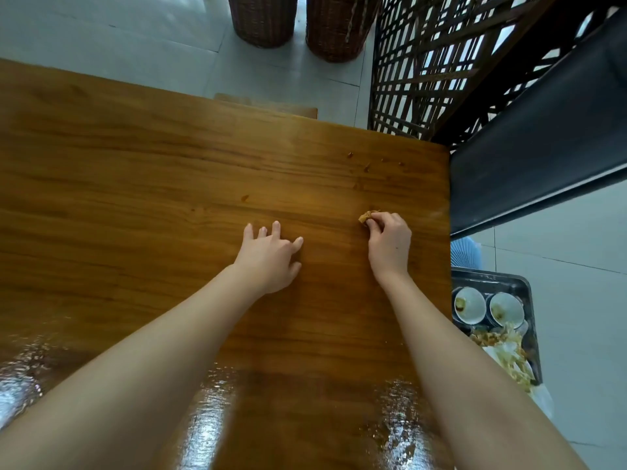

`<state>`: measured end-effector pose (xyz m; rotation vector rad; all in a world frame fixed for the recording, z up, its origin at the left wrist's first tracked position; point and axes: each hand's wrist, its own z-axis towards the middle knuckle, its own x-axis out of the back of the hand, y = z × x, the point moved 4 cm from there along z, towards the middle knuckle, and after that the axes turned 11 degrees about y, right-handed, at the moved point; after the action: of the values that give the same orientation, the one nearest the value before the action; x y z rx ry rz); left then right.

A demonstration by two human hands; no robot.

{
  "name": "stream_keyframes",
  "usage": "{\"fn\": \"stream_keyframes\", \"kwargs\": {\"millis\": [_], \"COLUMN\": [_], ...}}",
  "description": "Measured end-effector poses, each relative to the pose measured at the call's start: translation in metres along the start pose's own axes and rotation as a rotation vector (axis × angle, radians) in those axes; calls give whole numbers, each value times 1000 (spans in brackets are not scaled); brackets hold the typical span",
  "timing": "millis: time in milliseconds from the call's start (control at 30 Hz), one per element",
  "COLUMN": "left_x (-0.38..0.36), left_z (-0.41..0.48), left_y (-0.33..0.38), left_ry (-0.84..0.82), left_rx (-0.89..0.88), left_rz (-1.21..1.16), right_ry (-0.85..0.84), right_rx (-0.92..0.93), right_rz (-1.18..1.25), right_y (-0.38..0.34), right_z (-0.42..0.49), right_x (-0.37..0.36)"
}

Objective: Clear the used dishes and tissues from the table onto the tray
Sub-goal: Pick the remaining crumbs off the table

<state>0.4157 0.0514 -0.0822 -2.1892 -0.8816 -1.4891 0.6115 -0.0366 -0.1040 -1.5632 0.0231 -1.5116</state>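
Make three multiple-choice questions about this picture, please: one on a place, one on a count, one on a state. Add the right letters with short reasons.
1. Where is the tray relative to the table?
A. On the middle of it
B. Past its right edge, lower down
C. On the person's lap

2. How many white bowls stand on the tray?
A. Two
B. Four
C. None

3. What is the right hand doing?
A. Lying flat and empty
B. Lifting a bowl
C. Pinching a stained, crumpled tissue on the table

Answers:
1 B: the tray shows beyond the table's right edge.
2 A: two bowls sit side by side at its far end.
3 C: the fingers curl on the tissue, while the left hand rests open on the wood.
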Motion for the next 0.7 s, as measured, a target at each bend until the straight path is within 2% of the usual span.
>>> {"fn": "stream_keyframes", "kwargs": {"millis": [300, 700], "left_x": [-12, -10], "left_z": [-4, 0], "left_y": [-3, -2], "left_ry": [37, 30], "left_rx": [45, 65], "left_rz": [-123, -116], "right_ry": [-3, 6], "right_rx": [41, 45], "right_rz": [19, 37], "right_y": [-30, -53], "right_z": [51, 107], "right_x": [-37, -65]}}
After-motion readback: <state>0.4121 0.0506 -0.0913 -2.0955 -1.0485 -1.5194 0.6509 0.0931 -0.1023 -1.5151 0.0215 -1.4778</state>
